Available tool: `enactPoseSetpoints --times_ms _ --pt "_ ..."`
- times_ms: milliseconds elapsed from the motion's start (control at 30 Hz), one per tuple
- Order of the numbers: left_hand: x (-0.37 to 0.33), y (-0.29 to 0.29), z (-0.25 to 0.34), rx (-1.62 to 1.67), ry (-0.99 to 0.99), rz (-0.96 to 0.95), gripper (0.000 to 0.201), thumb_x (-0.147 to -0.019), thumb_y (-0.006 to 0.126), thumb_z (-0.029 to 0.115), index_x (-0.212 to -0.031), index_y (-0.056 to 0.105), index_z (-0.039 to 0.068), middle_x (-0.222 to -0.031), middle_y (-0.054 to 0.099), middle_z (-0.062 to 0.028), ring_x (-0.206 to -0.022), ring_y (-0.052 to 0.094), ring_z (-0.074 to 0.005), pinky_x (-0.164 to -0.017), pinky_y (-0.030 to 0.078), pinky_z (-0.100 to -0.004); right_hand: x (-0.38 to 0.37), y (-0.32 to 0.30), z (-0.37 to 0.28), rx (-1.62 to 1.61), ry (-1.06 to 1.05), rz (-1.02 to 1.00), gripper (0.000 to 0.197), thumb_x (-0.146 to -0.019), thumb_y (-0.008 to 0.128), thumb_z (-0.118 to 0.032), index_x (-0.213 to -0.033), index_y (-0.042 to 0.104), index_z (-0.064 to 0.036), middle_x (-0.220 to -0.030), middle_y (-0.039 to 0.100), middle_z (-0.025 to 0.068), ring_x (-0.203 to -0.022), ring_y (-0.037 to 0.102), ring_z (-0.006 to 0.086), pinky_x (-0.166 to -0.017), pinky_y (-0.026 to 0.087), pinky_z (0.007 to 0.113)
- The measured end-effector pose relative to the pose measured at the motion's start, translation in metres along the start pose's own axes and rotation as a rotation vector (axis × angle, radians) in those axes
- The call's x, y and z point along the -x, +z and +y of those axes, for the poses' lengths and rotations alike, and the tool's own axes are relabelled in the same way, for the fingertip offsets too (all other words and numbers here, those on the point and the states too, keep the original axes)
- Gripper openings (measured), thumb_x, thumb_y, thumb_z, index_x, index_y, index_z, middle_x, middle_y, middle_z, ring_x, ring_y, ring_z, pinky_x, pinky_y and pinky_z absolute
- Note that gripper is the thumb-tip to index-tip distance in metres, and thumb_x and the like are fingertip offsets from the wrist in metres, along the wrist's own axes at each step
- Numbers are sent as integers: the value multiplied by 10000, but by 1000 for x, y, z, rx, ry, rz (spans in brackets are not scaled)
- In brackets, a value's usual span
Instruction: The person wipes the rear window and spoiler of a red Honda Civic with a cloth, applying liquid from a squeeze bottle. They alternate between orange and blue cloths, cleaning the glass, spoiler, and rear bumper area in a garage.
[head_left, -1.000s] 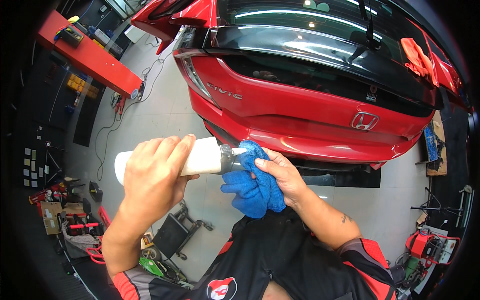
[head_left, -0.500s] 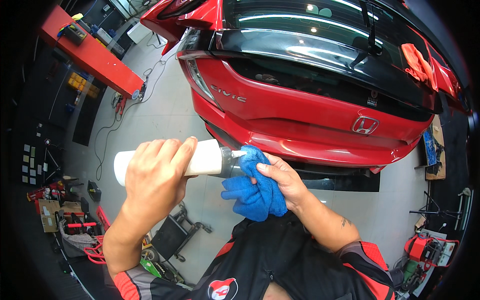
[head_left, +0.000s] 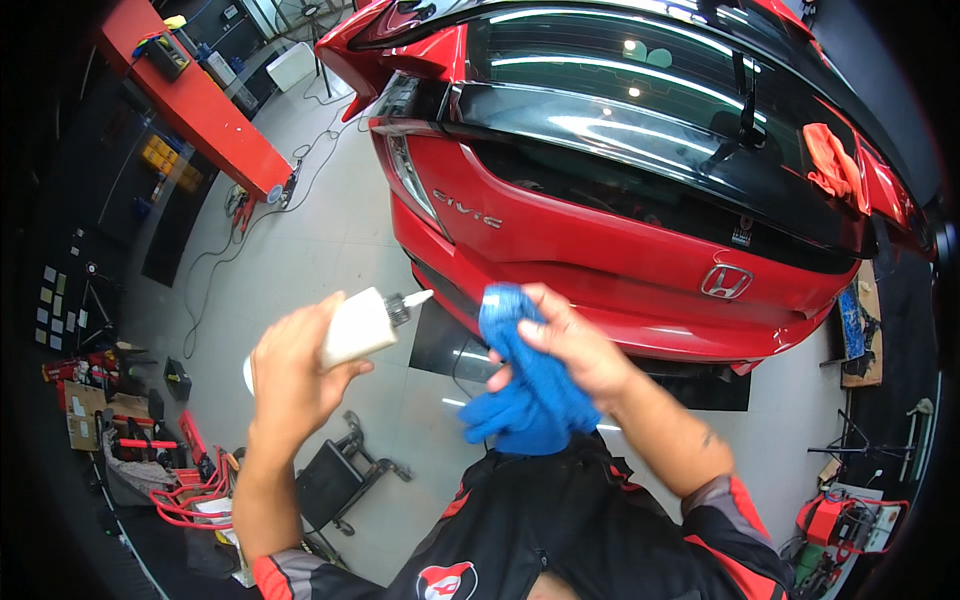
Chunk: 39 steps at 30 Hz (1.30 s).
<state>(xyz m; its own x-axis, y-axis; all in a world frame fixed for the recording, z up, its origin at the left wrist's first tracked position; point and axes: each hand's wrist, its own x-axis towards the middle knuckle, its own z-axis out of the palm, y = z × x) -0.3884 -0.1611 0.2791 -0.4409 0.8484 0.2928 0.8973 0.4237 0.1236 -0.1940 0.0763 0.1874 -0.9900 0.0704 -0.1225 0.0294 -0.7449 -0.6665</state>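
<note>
My left hand (head_left: 298,372) is wrapped round a white squeeze bottle (head_left: 360,328) with a dark ribbed collar and a pale pointed nozzle. The nozzle tilts up to the right, apart from the cloth. In my right hand (head_left: 570,345) is a blue microfiber cloth (head_left: 530,385), its top part folded over the fingers and the rest hanging down. A whitish smear shows on the cloth's upper face. Beyond both hands stands the rear of a red car (head_left: 600,260) with a black spoiler and dark rear glass.
An orange cloth (head_left: 835,165) lies on the car's right rear side. A red post (head_left: 200,110) rises at the far left, with cables on the floor beside it. A black rolling stool (head_left: 335,480) stands at lower left. Red equipment (head_left: 840,525) sits at lower right.
The bottle has pulled away from the cloth to the left, and its nozzle now points upward. My right hand with the cloth has shifted slightly right.
</note>
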Motion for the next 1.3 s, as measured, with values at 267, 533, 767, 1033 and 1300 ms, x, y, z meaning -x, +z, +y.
enactPoseSetpoints --times_ms 267,533,767,1033,1300 --pt "105 64 4 934 -637 46 748 -671 938 74 -1336 617 -45 -1192 716 -114 -1099 647 -182 -997 501 -346 -99 30 -178 2020 -761 150 340 -1023 580 -160 -1345 582 -51 -1073 695 162 -757 746 238 -680 590 380" --pt "145 146 62 1122 -971 94 709 -703 921 84 -1319 601 -64 -1146 698 -96 -1049 638 -163 -956 499 -322 -263 -28 -215 1992 -786 343 334 -1029 559 -342 -1260 716 -159 -1100 736 190 -1068 692 387 -915 543 484" --pt "144 198 101 1169 -1161 436 718 -726 934 197 -1309 581 -28 -1093 660 -54 -982 615 -147 -889 497 -306 -344 -39 -217 1625 -1030 221 341 -1013 595 -251 -1284 677 -61 -1087 725 215 -883 708 268 -804 541 462" --pt "129 233 140 1230 -1230 457 679 -718 937 147 -1279 598 -31 -1080 675 -59 -965 628 -150 -881 514 -315 -353 -27 -193 1569 -1177 -90 337 -1028 586 -286 -1197 697 -16 -1153 703 247 -1080 668 412 -949 499 493" --pt "115 238 142 1370 -1180 425 707 -720 951 165 -1294 589 -30 -1110 686 -76 -996 649 -162 -898 525 -327 -367 -43 -204 1659 -909 -63 476 -1006 563 -383 -1321 629 -32 -1278 658 269 -1174 635 434 -1024 480 498"
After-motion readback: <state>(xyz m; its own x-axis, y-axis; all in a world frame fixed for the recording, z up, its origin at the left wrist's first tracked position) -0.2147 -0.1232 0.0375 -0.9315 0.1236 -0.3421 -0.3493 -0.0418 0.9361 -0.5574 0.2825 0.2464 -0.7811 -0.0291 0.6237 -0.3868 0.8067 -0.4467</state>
